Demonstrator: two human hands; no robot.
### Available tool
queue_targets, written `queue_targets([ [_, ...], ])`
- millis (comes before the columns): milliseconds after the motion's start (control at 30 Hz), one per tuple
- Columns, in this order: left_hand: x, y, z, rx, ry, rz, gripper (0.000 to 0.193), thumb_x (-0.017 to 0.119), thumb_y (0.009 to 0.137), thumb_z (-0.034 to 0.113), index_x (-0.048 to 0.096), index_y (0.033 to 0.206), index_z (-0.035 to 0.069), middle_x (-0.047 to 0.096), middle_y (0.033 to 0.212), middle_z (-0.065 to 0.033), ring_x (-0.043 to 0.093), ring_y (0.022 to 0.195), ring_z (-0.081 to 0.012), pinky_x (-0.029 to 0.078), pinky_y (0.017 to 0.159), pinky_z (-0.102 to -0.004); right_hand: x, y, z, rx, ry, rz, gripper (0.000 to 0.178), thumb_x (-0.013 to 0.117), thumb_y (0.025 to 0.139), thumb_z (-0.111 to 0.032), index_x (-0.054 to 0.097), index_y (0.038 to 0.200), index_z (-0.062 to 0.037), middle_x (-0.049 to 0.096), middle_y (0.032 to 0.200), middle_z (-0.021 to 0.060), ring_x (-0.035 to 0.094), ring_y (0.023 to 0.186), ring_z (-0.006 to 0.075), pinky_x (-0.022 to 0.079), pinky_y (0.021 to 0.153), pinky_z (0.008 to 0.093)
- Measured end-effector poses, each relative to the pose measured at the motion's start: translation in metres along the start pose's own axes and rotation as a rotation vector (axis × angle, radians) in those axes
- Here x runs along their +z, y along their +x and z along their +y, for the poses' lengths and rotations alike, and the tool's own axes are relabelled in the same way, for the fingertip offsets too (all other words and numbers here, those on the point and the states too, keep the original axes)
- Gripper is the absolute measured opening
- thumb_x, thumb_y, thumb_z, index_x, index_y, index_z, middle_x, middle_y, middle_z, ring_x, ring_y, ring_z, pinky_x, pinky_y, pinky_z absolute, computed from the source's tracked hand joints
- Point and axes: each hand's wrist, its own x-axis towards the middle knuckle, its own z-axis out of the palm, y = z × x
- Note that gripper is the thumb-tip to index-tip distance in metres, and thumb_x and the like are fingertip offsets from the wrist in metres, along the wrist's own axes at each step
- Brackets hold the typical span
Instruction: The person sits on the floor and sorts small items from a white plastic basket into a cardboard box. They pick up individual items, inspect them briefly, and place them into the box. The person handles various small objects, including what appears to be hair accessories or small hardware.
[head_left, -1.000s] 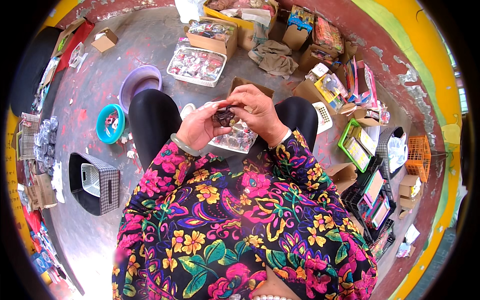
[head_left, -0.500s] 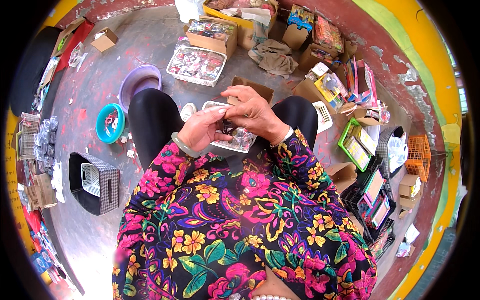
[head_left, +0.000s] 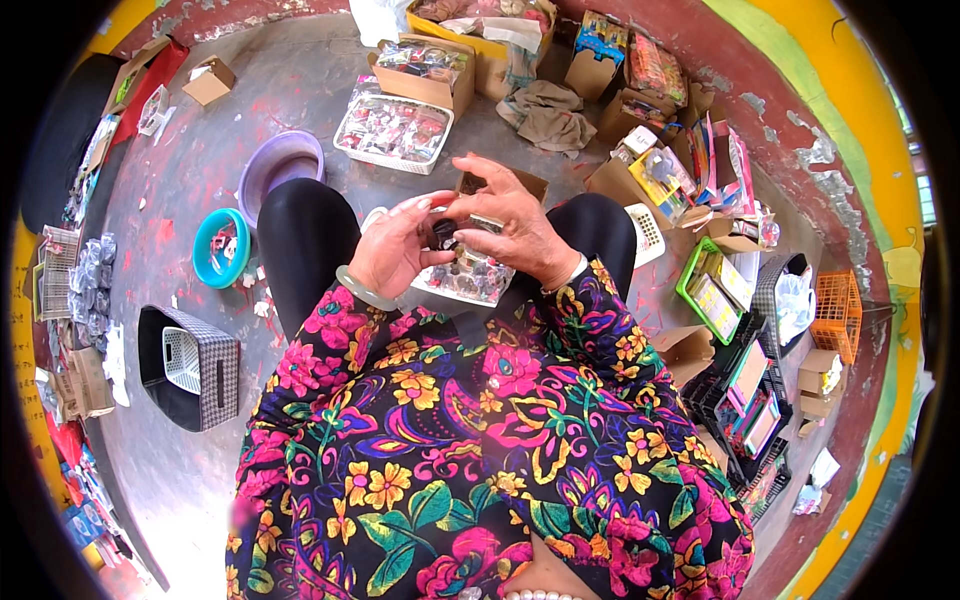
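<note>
My left hand (head_left: 390,252) is closed on a small dark object (head_left: 443,233), pinched between thumb and fingers; its exact kind is too small to make out. Across from it, my right hand (head_left: 518,230) has its fingers spread and curved, with the thumb tip close to the dark object. Whether that thumb touches it I cannot tell. Below both hands, between my knees, a white basket (head_left: 462,293) holds many small, shiny wrapped pieces. Part of this basket is hidden by my hands. A brown cardboard box (head_left: 527,185) stands just beyond my right fingers.
Ahead is another white basket (head_left: 390,160) full of small packets, beside an open carton (head_left: 440,88). A purple basin (head_left: 282,150) and a turquoise basin (head_left: 220,270) stand to the left. On the right are a green tray (head_left: 690,265) and black crates (head_left: 745,400).
My right hand's fingers have spread and lifted away from the left fingertips. The dark object now shows more clearly in my left hand.
</note>
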Motion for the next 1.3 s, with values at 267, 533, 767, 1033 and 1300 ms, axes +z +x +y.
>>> queue_targets([
  [267, 0.007, -0.003, -0.004, -0.069, 0.116, 0.017, 0.035, 0.045, 0.093, 0.027, 0.047, 0.122, 0.007, 0.057, 0.108, -0.0057, 0.058, 0.095, -0.0162, 0.052, 0.070, -0.0295, 0.008, 0.000, 0.002, -0.095, -0.112, -0.194, 0.019, 0.069, 0.070, -0.017, 0.063, 0.086, -0.0090, 0.048, 0.123, 0.0183, 0.035, 0.125, 0.0365, 0.028, 0.103, 0.0450],
  [533, 0.004, -0.001, -0.003, -0.043, 0.087, 0.051, 0.035, 0.044, 0.094, 0.028, 0.046, 0.122, 0.007, 0.058, 0.107, -0.0074, 0.059, 0.094, -0.0166, 0.052, 0.068, -0.0280, 0.001, -0.002, 0.006, 0.046, 0.032, -0.140, 0.011, 0.069, 0.070, -0.015, 0.063, 0.077, -0.0096, 0.047, 0.128, 0.0149, 0.034, 0.127, 0.0336, 0.028, 0.103, 0.0424],
  [767, 0.009, -0.001, 0.000, -0.011, 0.070, -0.015, 0.040, 0.038, 0.096, 0.029, 0.043, 0.125, 0.002, 0.057, 0.106, -0.0104, 0.059, 0.093, -0.0180, 0.054, 0.071, -0.0294, 0.005, -0.004, 0.009, 0.142, 0.135, 0.003, 0.014, 0.070, 0.069, -0.016, 0.059, 0.073, -0.0067, 0.055, 0.114, 0.0122, 0.049, 0.111, 0.0288, 0.038, 0.093, 0.0356],
  [1033, 0.009, 0.004, -0.010, 0.011, 0.160, 0.091, 0.032, 0.055, 0.086, 0.002, 0.049, 0.118, 0.000, 0.056, 0.108, -0.0061, 0.059, 0.090, -0.0115, 0.053, 0.070, -0.0232, 0.007, -0.005, 0.010, 0.253, 0.141, 0.051, 0.016, 0.070, 0.071, -0.016, 0.059, 0.075, -0.0047, 0.057, 0.084, 0.0050, 0.057, 0.080, 0.0175, 0.045, 0.068, 0.0277],
  [1300, -0.009, 0.009, -0.008, -0.041, -0.010, 0.207, 0.019, 0.055, 0.088, 0.010, 0.058, 0.106, 0.003, 0.063, 0.089, -0.0008, 0.057, 0.073, -0.0055, 0.042, 0.055, -0.0173, 0.010, -0.003, 0.011, 0.660, 0.700, 0.100, 0.040, 0.063, 0.084, -0.033, 0.052, 0.107, -0.0027, 0.058, 0.087, 0.0014, 0.057, 0.080, 0.0090, 0.044, 0.065, 0.0210],
])
